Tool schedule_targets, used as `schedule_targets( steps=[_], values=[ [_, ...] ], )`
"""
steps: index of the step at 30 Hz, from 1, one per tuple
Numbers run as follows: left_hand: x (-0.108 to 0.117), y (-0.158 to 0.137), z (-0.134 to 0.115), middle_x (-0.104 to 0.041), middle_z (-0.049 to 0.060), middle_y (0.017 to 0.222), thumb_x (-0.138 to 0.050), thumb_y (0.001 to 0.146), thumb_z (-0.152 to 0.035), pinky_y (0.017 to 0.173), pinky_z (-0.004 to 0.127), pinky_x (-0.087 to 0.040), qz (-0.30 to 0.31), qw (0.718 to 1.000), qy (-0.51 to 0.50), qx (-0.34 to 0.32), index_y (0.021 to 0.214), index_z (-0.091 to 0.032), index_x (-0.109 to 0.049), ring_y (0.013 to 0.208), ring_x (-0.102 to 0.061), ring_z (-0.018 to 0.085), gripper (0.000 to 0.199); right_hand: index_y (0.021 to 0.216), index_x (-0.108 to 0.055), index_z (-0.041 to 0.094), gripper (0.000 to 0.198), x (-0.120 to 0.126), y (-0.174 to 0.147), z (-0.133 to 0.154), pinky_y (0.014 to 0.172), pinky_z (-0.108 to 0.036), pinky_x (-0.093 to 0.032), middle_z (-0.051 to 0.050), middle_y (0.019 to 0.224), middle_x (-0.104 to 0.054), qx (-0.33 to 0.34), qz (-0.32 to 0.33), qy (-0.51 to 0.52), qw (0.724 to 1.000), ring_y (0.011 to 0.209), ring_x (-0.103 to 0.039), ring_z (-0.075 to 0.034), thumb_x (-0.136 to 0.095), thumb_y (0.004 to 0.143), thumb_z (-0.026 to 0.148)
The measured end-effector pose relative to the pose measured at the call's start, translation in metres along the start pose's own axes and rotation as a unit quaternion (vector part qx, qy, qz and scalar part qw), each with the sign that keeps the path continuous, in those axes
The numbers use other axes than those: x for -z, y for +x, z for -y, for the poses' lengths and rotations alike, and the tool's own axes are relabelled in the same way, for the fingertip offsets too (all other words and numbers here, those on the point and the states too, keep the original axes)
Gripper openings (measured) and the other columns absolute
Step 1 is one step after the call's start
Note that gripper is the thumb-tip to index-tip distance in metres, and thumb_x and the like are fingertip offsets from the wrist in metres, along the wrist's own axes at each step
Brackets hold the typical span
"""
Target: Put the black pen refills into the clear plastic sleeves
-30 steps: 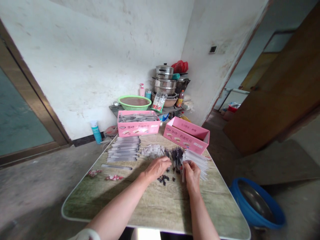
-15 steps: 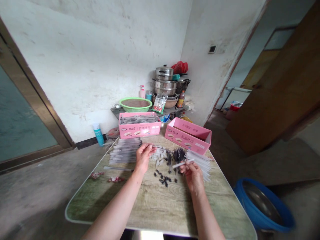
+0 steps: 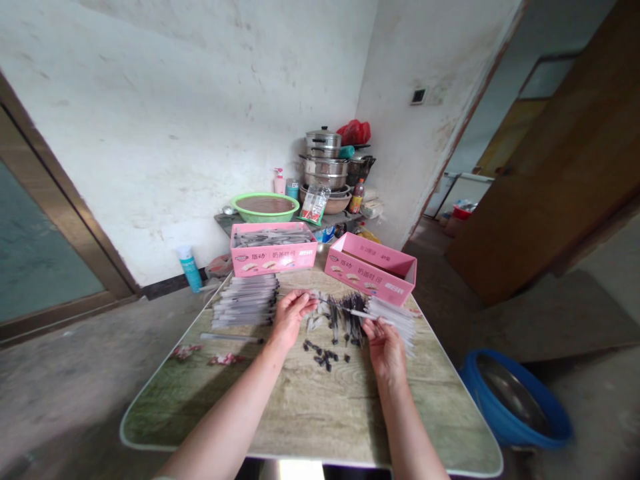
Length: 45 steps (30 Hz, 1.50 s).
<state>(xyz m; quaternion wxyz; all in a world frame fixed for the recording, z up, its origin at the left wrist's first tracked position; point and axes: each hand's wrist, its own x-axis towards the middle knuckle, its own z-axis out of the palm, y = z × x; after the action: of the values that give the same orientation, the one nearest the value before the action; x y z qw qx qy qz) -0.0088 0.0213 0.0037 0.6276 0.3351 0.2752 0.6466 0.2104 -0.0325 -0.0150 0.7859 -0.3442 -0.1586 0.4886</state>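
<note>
My left hand (image 3: 293, 319) pinches a thin pen refill (image 3: 333, 303) that points right. In my right hand (image 3: 386, 347) is a translucent pen barrel (image 3: 365, 315), its left end close to the refill's tip; whether the tip is inside, I cannot tell. Beneath and between the hands lie a bunch of dark thin pen parts (image 3: 355, 328), small white pieces (image 3: 313, 323) and several black pen caps (image 3: 325, 357). Clear barrels (image 3: 397, 319) are stacked beside my right hand. To the left of my left hand lies a row of pens (image 3: 245, 301), with one single pen (image 3: 231, 338) nearer me.
A pink box (image 3: 274, 260) full of pens stands at the table's back left, another pink box (image 3: 370, 270) at the back right. Behind are a green basin (image 3: 265, 217) and stacked pots (image 3: 325, 170). A blue tub (image 3: 543, 433) sits on the floor at right.
The refill in my left hand and the barrel in my right hand have come together, end to end. The barrel has turned to point its end at the refill. The view has shifted slightly.
</note>
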Motion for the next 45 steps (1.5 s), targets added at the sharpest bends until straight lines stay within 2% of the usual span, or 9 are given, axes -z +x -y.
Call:
schedule_targets(
  steps=[14, 19, 23, 26, 29, 32, 35, 38, 45],
  values=[
    [0.0, -0.001, 0.003, -0.074, 0.007, 0.084, -0.083, 0.067, -0.033, 0.077, 0.029, -0.057, 0.018, 1.0, -0.003, 0.014, 0.088, -0.012, -0.069, 0.077, -0.071, 0.017, 0.032, 0.068, -0.068, 0.017, 0.025, -0.003, -0.002, 0.0, 0.062, -0.025, -0.063, 0.001, 0.066, -0.074, -0.011, 0.004, 0.004, 1.0, 0.066, -0.074, -0.019, -0.088, 0.054, 0.017],
    [-0.005, -0.007, 0.011, -0.075, 0.008, 0.08, -0.08, 0.069, -0.036, 0.071, 0.029, -0.057, 0.068, 0.989, 0.13, 0.035, 0.088, -0.011, -0.074, 0.072, -0.071, 0.019, 0.032, 0.071, -0.069, 0.017, 0.026, -0.007, -0.006, -0.002, 0.063, -0.024, -0.062, 0.0, 0.068, -0.075, -0.028, 0.033, -0.009, 0.999, 0.067, -0.074, -0.019, -0.09, 0.054, 0.018],
    [-0.007, -0.009, 0.027, -0.074, 0.006, 0.068, -0.073, 0.074, -0.035, 0.06, 0.029, -0.056, 0.126, 0.95, 0.286, 0.006, 0.089, -0.014, -0.077, 0.06, -0.068, 0.018, 0.026, 0.076, -0.071, 0.015, 0.025, -0.009, -0.009, -0.005, 0.06, -0.025, -0.062, -0.003, 0.068, -0.075, -0.067, 0.09, -0.058, 0.992, 0.064, -0.074, -0.019, -0.089, 0.06, 0.02],
    [-0.002, -0.006, 0.026, -0.075, 0.006, 0.074, -0.066, 0.08, -0.032, 0.063, 0.029, -0.056, 0.143, 0.928, 0.342, -0.033, 0.097, -0.016, -0.077, 0.064, -0.069, 0.018, 0.026, 0.077, -0.071, 0.014, 0.023, -0.005, -0.007, -0.006, 0.057, -0.025, -0.061, -0.007, 0.072, -0.076, -0.083, 0.098, -0.065, 0.99, 0.063, -0.074, -0.02, -0.087, 0.062, 0.022],
    [0.008, 0.002, 0.011, -0.077, 0.008, 0.09, -0.061, 0.083, -0.028, 0.069, 0.029, -0.055, 0.073, 0.907, 0.401, -0.11, 0.106, -0.017, -0.074, 0.074, -0.071, 0.019, 0.028, 0.074, -0.071, 0.015, 0.018, 0.002, -0.001, -0.004, 0.059, -0.025, -0.062, -0.008, 0.071, -0.076, -0.063, 0.058, -0.028, 0.996, 0.062, -0.073, -0.018, -0.084, 0.063, 0.019],
    [0.017, 0.008, -0.004, -0.076, 0.007, 0.088, -0.06, 0.083, -0.023, 0.071, 0.028, -0.052, 0.003, 0.855, 0.494, -0.157, 0.096, -0.017, -0.075, 0.075, -0.069, 0.019, 0.021, 0.069, -0.069, 0.016, 0.011, 0.007, 0.004, -0.002, 0.056, -0.024, -0.061, -0.007, 0.068, -0.075, -0.065, 0.022, -0.001, 0.998, 0.059, -0.072, -0.017, -0.079, 0.064, 0.016],
    [0.02, 0.007, -0.006, -0.075, 0.006, 0.079, -0.062, 0.079, -0.018, 0.07, 0.028, -0.049, 0.051, 0.797, 0.587, -0.134, 0.081, -0.018, -0.076, 0.073, -0.069, 0.02, 0.014, 0.065, -0.067, 0.017, 0.009, 0.01, 0.006, -0.002, 0.053, -0.024, -0.061, -0.007, 0.066, -0.075, -0.078, 0.012, 0.012, 0.997, 0.057, -0.071, -0.017, -0.075, 0.063, 0.014],
    [0.019, 0.003, -0.002, -0.074, 0.007, 0.075, -0.068, 0.075, -0.023, 0.068, 0.029, -0.047, 0.093, 0.754, 0.645, -0.085, 0.083, -0.018, -0.077, 0.072, -0.069, 0.022, 0.013, 0.064, -0.067, 0.017, 0.008, 0.009, 0.006, -0.002, 0.051, -0.024, -0.06, -0.006, 0.063, -0.074, -0.083, 0.008, 0.015, 0.996, 0.055, -0.07, -0.016, -0.073, 0.063, 0.013],
    [0.017, 0.001, -0.004, -0.073, 0.006, 0.081, -0.07, 0.071, -0.016, 0.071, 0.029, -0.047, 0.111, 0.713, 0.687, -0.085, 0.09, -0.019, -0.077, 0.076, -0.067, 0.022, 0.02, 0.068, -0.069, 0.016, 0.005, 0.01, 0.006, -0.002, 0.05, -0.023, -0.06, -0.007, 0.064, -0.074, -0.083, 0.007, 0.015, 0.996, 0.054, -0.07, -0.016, -0.071, 0.066, 0.012]
  ],
)
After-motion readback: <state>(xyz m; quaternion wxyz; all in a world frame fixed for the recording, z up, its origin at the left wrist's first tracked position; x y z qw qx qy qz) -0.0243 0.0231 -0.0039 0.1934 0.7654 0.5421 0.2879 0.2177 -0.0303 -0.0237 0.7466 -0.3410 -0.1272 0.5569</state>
